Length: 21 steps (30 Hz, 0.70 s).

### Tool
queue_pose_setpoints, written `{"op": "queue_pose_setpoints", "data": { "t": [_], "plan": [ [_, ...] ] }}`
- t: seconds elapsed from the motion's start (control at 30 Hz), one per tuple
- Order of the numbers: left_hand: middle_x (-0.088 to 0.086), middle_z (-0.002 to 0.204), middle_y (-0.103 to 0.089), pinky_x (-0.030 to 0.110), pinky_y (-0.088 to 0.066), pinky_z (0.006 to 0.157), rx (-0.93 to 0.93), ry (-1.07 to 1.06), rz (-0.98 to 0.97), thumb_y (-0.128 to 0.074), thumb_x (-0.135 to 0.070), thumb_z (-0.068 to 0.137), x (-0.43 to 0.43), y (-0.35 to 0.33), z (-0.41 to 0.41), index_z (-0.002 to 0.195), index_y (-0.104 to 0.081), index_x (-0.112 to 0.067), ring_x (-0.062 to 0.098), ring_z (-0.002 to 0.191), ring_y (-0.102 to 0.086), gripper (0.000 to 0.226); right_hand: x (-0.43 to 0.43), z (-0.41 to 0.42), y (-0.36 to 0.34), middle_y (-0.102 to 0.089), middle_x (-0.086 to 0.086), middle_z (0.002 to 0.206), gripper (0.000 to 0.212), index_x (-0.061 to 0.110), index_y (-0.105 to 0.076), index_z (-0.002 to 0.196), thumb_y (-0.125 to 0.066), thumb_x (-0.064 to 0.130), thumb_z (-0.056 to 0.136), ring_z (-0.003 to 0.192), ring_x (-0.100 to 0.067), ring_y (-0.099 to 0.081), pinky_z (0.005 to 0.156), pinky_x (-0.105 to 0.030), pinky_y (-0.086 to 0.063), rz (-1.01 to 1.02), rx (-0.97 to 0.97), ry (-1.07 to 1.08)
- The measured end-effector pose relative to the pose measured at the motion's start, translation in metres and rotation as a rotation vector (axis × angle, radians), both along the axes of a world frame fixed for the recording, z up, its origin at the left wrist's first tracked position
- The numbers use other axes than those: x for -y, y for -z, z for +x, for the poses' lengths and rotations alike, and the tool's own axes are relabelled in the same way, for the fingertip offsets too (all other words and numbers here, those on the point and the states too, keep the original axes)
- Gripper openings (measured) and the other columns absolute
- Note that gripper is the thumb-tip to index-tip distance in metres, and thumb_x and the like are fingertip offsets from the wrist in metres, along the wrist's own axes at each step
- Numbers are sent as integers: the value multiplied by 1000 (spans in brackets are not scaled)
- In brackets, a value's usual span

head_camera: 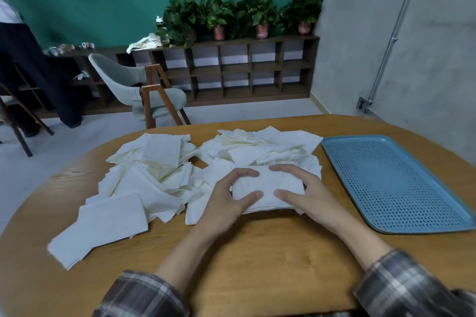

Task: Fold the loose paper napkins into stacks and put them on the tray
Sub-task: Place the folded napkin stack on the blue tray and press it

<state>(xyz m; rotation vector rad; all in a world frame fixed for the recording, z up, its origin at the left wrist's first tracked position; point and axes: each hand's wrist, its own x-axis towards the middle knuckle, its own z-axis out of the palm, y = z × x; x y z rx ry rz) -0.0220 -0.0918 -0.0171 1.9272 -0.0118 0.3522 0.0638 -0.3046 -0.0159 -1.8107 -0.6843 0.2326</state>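
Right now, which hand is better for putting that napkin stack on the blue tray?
The right hand. Both hands grip the napkin stack, but the blue tray lies to its right, nearer the right hand. The left hand would probably have to reach across.

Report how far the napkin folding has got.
Done: nothing is delivered yet; the blue tray holds no napkins. In hand: the left hand and right hand grip one folded stack by its two ends. Left: that stack goes to the tray, and the loose napkins spread across the table need folding.
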Motion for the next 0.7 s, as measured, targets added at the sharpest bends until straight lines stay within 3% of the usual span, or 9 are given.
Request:
{"op": "queue_pose_setpoints", "data": {
  "t": [0.1, 0.23, 0.37, 0.47, 0.53, 0.6, 0.7],
  "plan": [
    [-26, 129, -62, 14, -47, 94, 21, 53, 32, -79, -26, 94, 17, -9, 13, 124, -65, -36, -3, 125, -54, 34, 24, 8, -10, -66, 24, 135, 46, 39, -71, 128, -80, 13, 91, 126, 10, -55, 102, -11, -40, 14, 8, 42],
    [-35, 128, -55, 19, -52, 93, -24, 77, 51, -80, -30, 93, 43, -13, 39, 125, -59, -40, -6, 123, -50, 39, 61, 22, -22, -67, 20, 132, 46, 43, -73, 123, -82, 13, 89, 120, 1, -61, 99, -21, -49, 64, -56, 136],
    [-24, 130, -59, 28, -58, 89, -76, 60, 7, -83, -31, 90, 75, -15, 68, 118, -62, -38, 6, 109, -61, 36, 97, 44, -25, -65, 18, 135, 47, 43, -72, 123, -84, 15, 87, 126, -7, -58, 105, -28, -48, 44, -67, 261],
    [-17, 133, -60, 27, -56, 88, -106, 54, 19, -83, -30, 89, 101, -16, 92, 118, -64, -34, -1, 98, -60, 36, 122, 64, -26, -60, 14, 137, 48, 40, -69, 127, -82, 15, 89, 121, -5, -55, 88, -15, -44, -6, -91, 321],
    [-17, 132, -60, 21, -53, 88, -97, 46, 41, -82, -29, 89, 118, -17, 107, 120, -64, -33, -2, 101, -58, 36, 138, 78, -24, -59, 11, 137, 48, 41, -70, 127, -81, 15, 89, 118, -4, -56, 81, -16, -47, -17, -126, 349],
    [-18, 130, -59, 22, -52, 90, -89, 31, 60, -81, -28, 90, 135, -20, 122, 122, -63, -33, 3, 106, -59, 37, 152, 94, -21, -60, 9, 140, 48, 44, -71, 125, -83, 16, 88, 123, -11, -58, 91, -27, -53, -12, -146, 388],
    [-15, 129, -57, 39, -57, 99, -138, 42, 80, -78, -22, 90, 157, -22, 151, 128, -62, -32, 21, 113, -64, 43, 169, 120, -18, -61, 8, 143, 51, 40, -70, 129, -84, 15, 86, 135, -16, -53, 113, -36, -42, -45, -144, 453]
  ]
}}
